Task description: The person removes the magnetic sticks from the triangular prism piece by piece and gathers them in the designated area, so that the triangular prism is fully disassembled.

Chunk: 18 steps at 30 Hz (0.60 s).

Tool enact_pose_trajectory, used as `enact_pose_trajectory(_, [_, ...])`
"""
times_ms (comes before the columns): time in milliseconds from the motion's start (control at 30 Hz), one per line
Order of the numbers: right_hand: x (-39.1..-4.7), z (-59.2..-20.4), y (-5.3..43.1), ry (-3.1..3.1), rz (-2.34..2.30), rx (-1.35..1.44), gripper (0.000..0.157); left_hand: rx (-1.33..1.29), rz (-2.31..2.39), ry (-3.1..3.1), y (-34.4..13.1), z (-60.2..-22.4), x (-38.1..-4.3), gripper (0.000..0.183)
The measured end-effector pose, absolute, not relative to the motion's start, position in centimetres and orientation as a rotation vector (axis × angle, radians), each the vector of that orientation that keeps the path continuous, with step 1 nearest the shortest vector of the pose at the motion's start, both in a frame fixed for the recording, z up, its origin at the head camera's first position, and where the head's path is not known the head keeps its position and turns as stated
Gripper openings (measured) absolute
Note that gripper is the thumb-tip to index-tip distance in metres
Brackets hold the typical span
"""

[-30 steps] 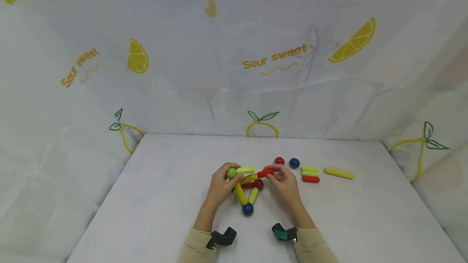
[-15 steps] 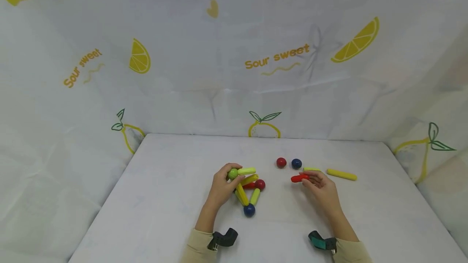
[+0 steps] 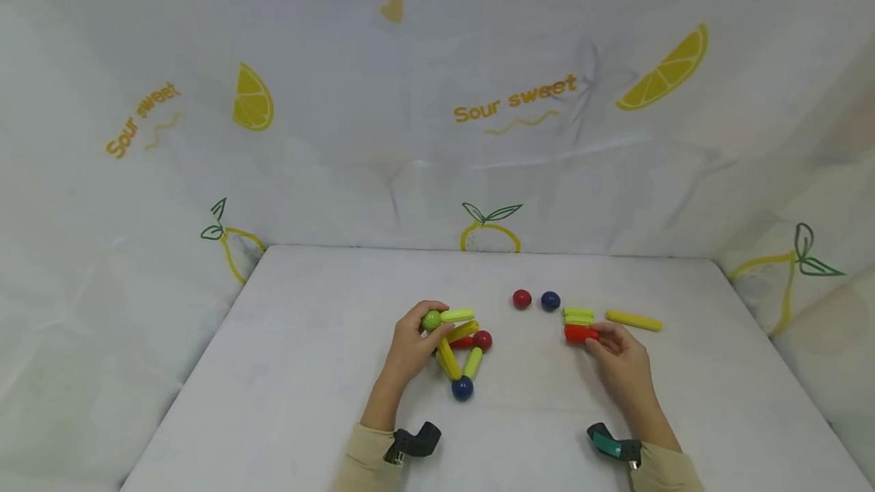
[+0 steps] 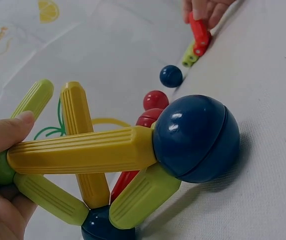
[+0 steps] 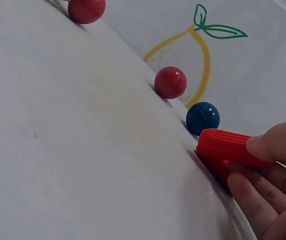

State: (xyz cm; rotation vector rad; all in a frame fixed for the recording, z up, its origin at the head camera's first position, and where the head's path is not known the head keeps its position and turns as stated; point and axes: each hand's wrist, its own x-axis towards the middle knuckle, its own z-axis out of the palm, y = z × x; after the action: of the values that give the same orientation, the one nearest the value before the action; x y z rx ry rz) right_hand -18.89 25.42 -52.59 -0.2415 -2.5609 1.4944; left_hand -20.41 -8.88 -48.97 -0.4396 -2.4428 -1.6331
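R hand (image 3: pixel 624 361) pinches 1 red stick (image 5: pixel 226 146) near 2 lt. green sticks (image 3: pixel 579 313), long axis approx. left-right in head view, free end left; L hand (image 3: pixel 408 348) grips green ball (image 3: pixel 431 320) of frame (image 3: pixel 450 360).

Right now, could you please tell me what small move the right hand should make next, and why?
Probably lower and release the ridged red rod: the right hand pinches it over another red rod, beside loose light-green rods.
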Motion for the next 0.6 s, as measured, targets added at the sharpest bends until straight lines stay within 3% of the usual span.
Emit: enact_pose_trajectory(600, [-19.05, -52.85, 25.45, -2.690, 1.213, -0.354, 0.030, -0.392, -1.647, -2.443, -8.30, -48.38, -20.03, 0.028])
